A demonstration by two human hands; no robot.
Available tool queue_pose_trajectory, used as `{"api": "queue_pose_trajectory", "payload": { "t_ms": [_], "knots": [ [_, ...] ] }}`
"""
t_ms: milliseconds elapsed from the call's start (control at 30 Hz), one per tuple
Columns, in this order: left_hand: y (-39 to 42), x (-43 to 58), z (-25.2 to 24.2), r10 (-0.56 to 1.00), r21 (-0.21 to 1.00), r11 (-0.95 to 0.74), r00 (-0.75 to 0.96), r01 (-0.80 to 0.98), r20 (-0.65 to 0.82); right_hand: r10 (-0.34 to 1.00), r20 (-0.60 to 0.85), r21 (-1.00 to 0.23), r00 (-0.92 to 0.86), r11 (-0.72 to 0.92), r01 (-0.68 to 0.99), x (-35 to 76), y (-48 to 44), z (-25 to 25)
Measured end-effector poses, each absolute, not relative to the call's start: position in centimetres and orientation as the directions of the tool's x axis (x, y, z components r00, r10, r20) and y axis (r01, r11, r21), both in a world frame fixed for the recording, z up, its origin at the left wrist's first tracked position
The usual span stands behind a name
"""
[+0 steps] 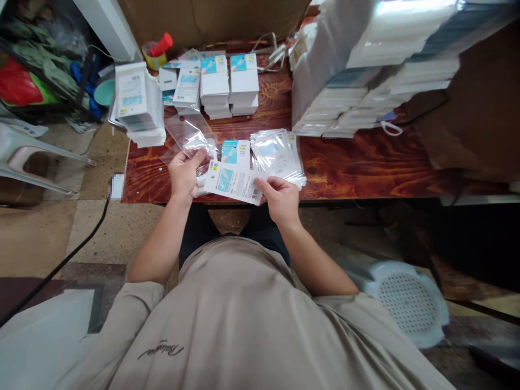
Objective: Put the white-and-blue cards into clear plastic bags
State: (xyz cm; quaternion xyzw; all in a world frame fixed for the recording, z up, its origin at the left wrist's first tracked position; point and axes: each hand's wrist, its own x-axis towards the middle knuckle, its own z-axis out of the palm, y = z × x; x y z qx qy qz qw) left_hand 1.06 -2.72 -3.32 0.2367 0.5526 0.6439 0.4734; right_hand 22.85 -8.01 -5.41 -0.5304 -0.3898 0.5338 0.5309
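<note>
My right hand [281, 198] pinches the right end of a white printed card [239, 183] with a blue picture, held over the front edge of the table. In my left hand [186, 172] is a clear plastic bag [190, 132], gripped between thumb and fingers. The card's left end lies close by the left fingers; whether it is inside the bag I cannot tell. Just behind the held card lies another card [236, 153] with a blue picture. Right of that, a pile of clear-wrapped packs [278, 154] sits on the table, near my right hand.
Stacks of cards [215, 84] stand at the back of the reddish wooden table [365, 170]. A taller stack of printed packs [136, 103] is at the left, and high piles of wrapped white packs [337, 103] rise at the right. A plastic stool [408, 303] is below right.
</note>
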Motion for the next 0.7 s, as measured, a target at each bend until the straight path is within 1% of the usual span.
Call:
{"api": "queue_pose_trajectory", "payload": {
  "t_ms": [100,200,300,367,500,600,700],
  "knots": [
    [-3.3,1.9,-3.1,0.869,0.934,0.007,-0.460,-0.358,-0.183,0.964,-0.166,-0.976,0.207,-0.132,-0.172,22.5,-7.3,-5.8],
    [-3.8,2.4,-2.9,0.867,0.939,-0.017,-0.473,-0.343,-0.157,0.956,-0.186,-0.974,0.229,-0.148,-0.172,22.5,-6.9,-5.8],
    [-4.1,2.6,-2.8,0.877,0.945,-0.012,-0.458,-0.328,-0.148,0.945,-0.143,-0.981,0.294,-0.095,-0.171,22.5,-6.9,-5.6],
    [-4.2,2.5,-2.6,0.875,0.944,-0.020,-0.462,-0.331,-0.143,0.953,-0.117,-0.987,0.279,-0.080,-0.140,22.6,-7.2,-5.5],
    [-4.1,1.9,-2.0,0.876,0.943,-0.012,-0.458,-0.331,-0.150,0.979,-0.138,-0.988,0.149,-0.125,-0.089,23.2,-7.7,-5.2],
    [-4.2,1.7,-1.9,0.885,0.946,-0.003,-0.441,-0.325,-0.149,0.980,-0.123,-0.987,0.157,-0.104,-0.124,23.4,-7.5,-5.2],
    [-4.6,2.0,-2.2,0.887,0.948,-0.012,-0.441,-0.317,-0.136,0.973,-0.061,-0.987,0.223,-0.026,-0.159,22.9,-7.0,-5.5]
  ]
}}
